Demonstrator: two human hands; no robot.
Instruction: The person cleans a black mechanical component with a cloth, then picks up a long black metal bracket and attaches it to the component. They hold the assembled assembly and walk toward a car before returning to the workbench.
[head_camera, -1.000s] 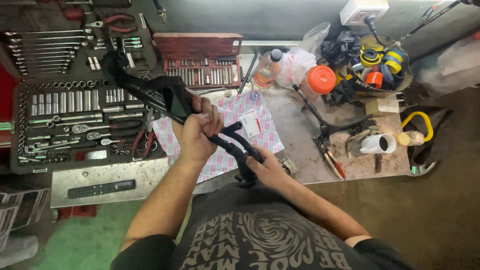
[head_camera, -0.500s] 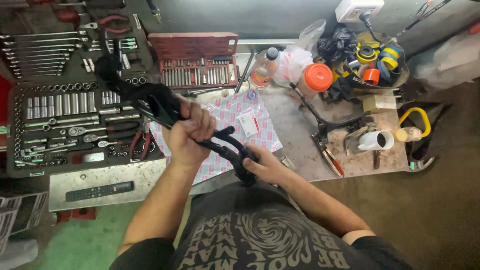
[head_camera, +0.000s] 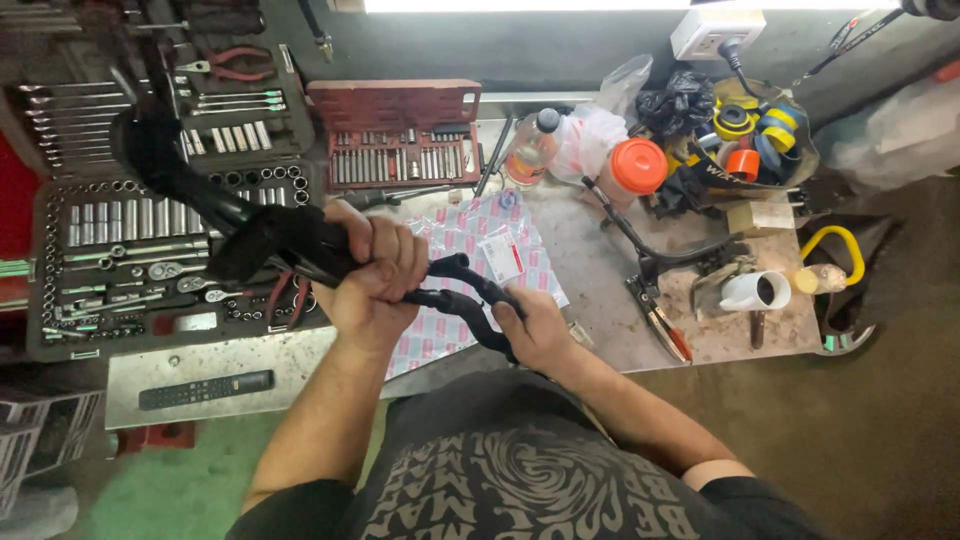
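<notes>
Both hands hold a long, bent black rubber hose (head_camera: 240, 225) over a workbench. My left hand (head_camera: 372, 268) is clenched around the hose's middle, above a pink-and-white printed plastic bag (head_camera: 470, 235) lying on the bench. My right hand (head_camera: 535, 330) grips the narrower curved end of the hose near my body. The thick far end of the hose reaches up to the left, over the open socket set (head_camera: 120, 225).
A red case of bits (head_camera: 395, 135) lies behind the bag. To the right are a drink bottle (head_camera: 530, 145), an orange-lidded jar (head_camera: 638, 165), rolls of tape (head_camera: 750, 130), a white cup (head_camera: 755, 290), a black bent lever (head_camera: 660, 250) and a yellow-handled tool (head_camera: 835, 255). A black remote (head_camera: 205, 388) lies bottom left.
The hose and both hands have shifted slightly left and down; the thick end now sits farther left over the socket set.
</notes>
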